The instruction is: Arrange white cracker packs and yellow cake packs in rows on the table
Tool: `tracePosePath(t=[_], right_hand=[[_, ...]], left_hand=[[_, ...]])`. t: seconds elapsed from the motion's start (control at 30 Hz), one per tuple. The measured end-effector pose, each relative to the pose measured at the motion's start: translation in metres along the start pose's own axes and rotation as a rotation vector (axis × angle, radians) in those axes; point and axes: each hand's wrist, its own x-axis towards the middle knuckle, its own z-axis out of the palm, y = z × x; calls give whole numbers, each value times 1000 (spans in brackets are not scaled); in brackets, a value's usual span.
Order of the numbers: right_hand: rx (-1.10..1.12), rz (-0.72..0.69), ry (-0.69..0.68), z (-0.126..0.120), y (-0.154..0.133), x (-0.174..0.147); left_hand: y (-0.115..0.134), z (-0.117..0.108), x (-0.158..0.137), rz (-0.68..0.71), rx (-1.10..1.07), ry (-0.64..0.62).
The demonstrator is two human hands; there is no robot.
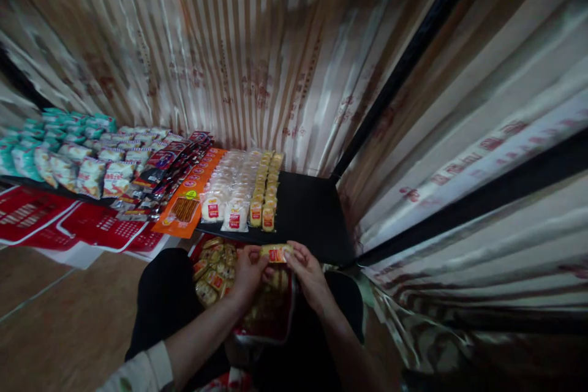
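Observation:
Between both hands is a small yellow snack packet (277, 253) with a red label, held level by its two ends. My left hand (250, 269) pinches the left end and my right hand (309, 271) the right end. Below them, on the lap, rests an open red bag (290, 312) with several similar yellow packets (215, 272) in it. Just beyond the hands, two rows of yellow packets (268, 196) stand on a black shelf (305, 211). Left of these are rows of clear packets of white snacks (234, 211) with red labels.
Further left on the shelf lie an orange snack bag (186, 208), dark packets (165, 165), white packets (118, 177) and teal packets (25, 161). Red printed sheets (98, 223) hang below its front edge. Striped curtains (257, 61) and a dark slanted pole (404, 73) enclose the back and right.

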Motion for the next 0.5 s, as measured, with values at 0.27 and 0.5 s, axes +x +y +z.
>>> tracePosePath(t=[0.27,0.5], right_hand=[[218,-120,215,7,-4,18],[112,-189,240,-3,-24,55]], left_hand=[[25,46,2,-56,-157,86],[33,74,23,-118,-78,75]])
